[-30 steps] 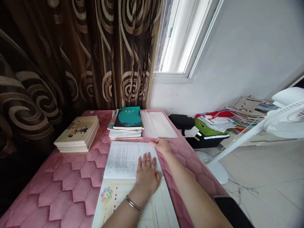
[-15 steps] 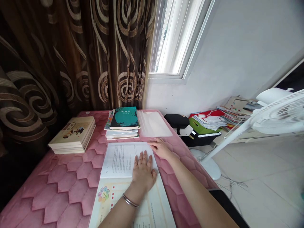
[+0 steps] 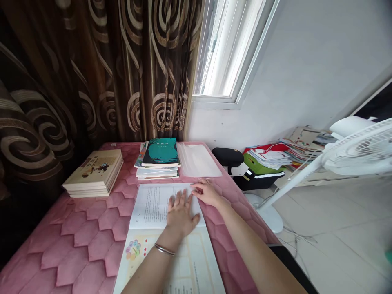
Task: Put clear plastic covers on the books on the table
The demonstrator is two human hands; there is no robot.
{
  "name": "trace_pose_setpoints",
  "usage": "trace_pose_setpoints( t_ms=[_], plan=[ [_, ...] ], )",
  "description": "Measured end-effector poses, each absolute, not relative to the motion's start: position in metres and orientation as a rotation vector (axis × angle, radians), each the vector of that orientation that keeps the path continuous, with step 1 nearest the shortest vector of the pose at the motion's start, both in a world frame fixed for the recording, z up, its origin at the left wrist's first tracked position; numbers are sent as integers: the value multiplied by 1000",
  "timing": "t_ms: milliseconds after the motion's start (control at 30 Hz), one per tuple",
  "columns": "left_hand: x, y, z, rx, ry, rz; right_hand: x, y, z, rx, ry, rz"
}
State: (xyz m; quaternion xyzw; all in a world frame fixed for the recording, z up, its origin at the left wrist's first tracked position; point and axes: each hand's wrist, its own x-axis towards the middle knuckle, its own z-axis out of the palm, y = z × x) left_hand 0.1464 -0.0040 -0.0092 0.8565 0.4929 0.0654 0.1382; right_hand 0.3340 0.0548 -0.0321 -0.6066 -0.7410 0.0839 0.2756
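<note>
L hand point(image 3: 180, 216) palm-down, fingers spread, on upper pg point(image 3: 151, 204) of open book point(image 3: 192, 249) atop pink quilted cover point(image 3: 94, 241), R hand point(image 3: 208, 194) at far-R corner, fingers close together (can't tell if pinching pg); best w/ L palm light, steady, avoiding creases.

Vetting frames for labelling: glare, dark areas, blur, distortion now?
Head view: window blown out; curtain near black at far left. Head view: fan leans at right edge, probably lens distortion. Head view: left hand fairly sharp, forearm slightly blurred; print on open book too small to read.
</note>
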Motion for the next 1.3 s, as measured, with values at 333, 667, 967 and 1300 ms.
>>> trace_pose_setpoints(
  t_ms=[333, 667, 967, 1300],
  plan=[
    [146, -4, -10, 2469, 1357, 141, 327, 68, -31, -1852, -1726, 316],
    [143, -6, -6, 2486, 1346, 141, 325, 88, -28, -2031, -1563, 439],
    [141, -9, -3, 2496, 1326, 208, 324, 87, -18, -2056, -1530, 511],
    [141, -9, -1, 2488, 1337, 196, 327, 98, -31, -2022, -1523, 570]
  ],
)
